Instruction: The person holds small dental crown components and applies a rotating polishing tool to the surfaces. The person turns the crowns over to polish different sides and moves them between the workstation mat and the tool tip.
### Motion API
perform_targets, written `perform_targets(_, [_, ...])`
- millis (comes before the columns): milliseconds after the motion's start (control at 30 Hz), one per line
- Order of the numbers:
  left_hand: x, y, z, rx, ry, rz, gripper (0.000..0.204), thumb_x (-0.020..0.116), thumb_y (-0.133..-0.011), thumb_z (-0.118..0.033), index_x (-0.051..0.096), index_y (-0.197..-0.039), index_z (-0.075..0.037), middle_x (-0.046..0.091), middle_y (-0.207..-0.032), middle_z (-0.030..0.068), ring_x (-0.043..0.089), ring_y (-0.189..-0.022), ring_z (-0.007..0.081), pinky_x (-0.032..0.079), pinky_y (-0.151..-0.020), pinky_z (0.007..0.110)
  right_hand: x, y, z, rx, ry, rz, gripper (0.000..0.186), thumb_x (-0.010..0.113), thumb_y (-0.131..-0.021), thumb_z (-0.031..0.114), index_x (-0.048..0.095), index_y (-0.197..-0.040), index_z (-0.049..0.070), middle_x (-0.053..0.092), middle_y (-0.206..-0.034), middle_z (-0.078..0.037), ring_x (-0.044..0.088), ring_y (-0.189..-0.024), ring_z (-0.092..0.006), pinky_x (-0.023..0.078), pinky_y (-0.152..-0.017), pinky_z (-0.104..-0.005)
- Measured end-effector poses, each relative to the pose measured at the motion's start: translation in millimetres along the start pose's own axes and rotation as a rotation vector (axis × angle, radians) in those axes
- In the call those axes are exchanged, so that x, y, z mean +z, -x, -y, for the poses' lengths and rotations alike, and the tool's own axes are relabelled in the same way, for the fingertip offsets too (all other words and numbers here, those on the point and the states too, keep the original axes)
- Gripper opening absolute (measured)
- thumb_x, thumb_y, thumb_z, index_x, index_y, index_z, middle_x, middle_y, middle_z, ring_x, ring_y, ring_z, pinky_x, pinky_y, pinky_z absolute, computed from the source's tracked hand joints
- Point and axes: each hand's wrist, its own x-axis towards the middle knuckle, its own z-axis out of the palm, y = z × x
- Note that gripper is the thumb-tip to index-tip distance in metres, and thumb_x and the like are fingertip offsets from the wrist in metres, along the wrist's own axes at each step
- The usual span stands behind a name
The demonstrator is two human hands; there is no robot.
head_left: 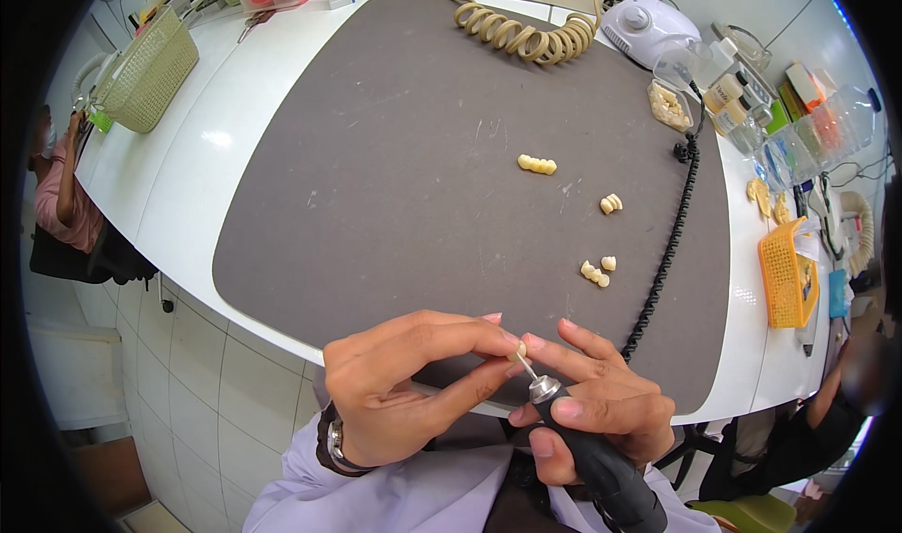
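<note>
Near the front edge of the grey mat, my left hand pinches a small cream tooth crown between thumb and fingertips. My right hand is wrapped around a black dental handpiece with a silver collar. Its thin bur points up and left and meets the crown; my fingers partly hide the contact. Farther back on the mat lie a long dental bridge, a shorter tooth piece, another bridge and a small crown piece.
A black coiled cord runs down the mat's right side. Behind are a white control unit, a box of tooth pieces and a beige coiled hose. Baskets stand right and left. People sit at both sides.
</note>
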Motion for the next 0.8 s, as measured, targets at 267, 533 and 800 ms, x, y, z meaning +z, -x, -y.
perform_targets(267, [-0.5, 1.1, 0.4, 0.000, 0.000, 0.001, 0.021, 0.076, -0.068, 0.003, 0.069, -0.088, 0.000, 0.070, -0.082, 0.0091, 0.069, -0.078, 0.0203, 0.055, -0.066, 0.025, -1.3, 0.0, -0.5, 0.014, 0.007, 0.022, 0.035, 0.074, -0.068, -0.002, 0.059, -0.098, 0.009, 0.069, -0.074, -0.009, 0.063, -0.102, -0.0334, 0.039, -0.098, -0.0502])
perform_targets(533, [0.1, 1.6, 1.4, -0.025, 0.045, -0.009, 0.024, 0.077, -0.068, 0.002, 0.069, -0.090, 0.000, 0.070, -0.083, 0.0105, 0.069, -0.076, 0.0190, 0.055, -0.064, 0.024, -1.9, 0.2, -1.0, 0.009, 0.027, 0.049, 0.034, 0.072, -0.071, 0.002, 0.055, -0.099, 0.011, 0.069, -0.072, -0.010, 0.063, -0.101, -0.0340, 0.032, -0.101, -0.0536])
perform_targets(800, [0.0, 2.1, -1.6, -0.079, 0.038, 0.002, 0.024, 0.078, -0.067, -0.001, 0.068, -0.089, 0.000, 0.070, -0.083, 0.0116, 0.070, -0.076, 0.0189, 0.055, -0.063, 0.023, -1.0, 1.8, -6.5, -0.043, 0.070, 0.056, 0.031, 0.068, -0.080, 0.013, 0.045, -0.100, 0.012, 0.067, -0.065, -0.014, 0.065, -0.096, -0.0348, 0.015, -0.108, -0.0594])
